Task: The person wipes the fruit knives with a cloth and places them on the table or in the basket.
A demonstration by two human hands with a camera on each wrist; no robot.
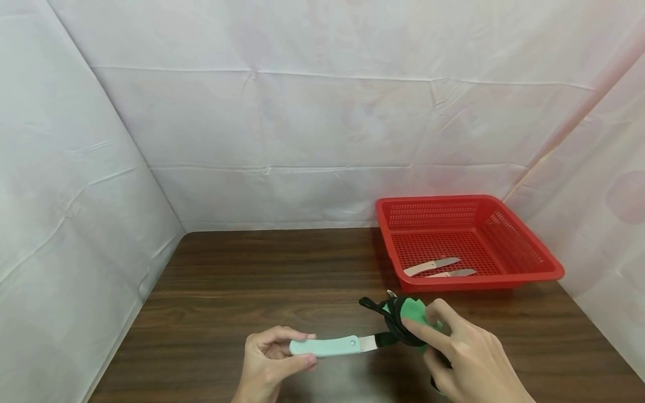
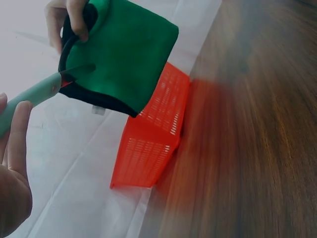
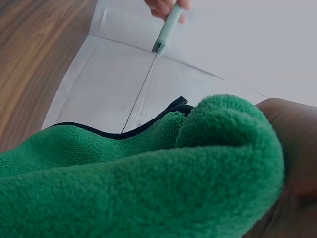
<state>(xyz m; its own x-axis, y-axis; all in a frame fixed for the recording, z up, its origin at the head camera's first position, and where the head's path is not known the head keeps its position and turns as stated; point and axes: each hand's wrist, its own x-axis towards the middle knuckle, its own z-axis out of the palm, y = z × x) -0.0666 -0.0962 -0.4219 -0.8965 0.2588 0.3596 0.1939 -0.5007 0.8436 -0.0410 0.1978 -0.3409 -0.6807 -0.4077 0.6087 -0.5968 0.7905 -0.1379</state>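
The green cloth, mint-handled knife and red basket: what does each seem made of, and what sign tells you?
Green cloth: matte textile, possibly microfiber, given its fuzzy pile.
Mint-handled knife: smooth, evenly colored handle, likely plastic; thin blade, probably metal, seemingly mirroring the green in places.
Red basket: likely molded plastic, slightly glossy, with regular perforations.

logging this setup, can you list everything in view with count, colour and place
Mint-handled knife: one, mint green handle, in the left hand
Cloth: one, green with black edging, in the right hand
Basket: one, red, toward the table's far right
Pale-handled knives: two, off-white handles, inside the basket
Table: one, brown wood-grain, under the basket
Sheeting: count unclear, whitish, behind and beside the table
Left hand: one, bare, front centre
Right hand: one, bare, front right
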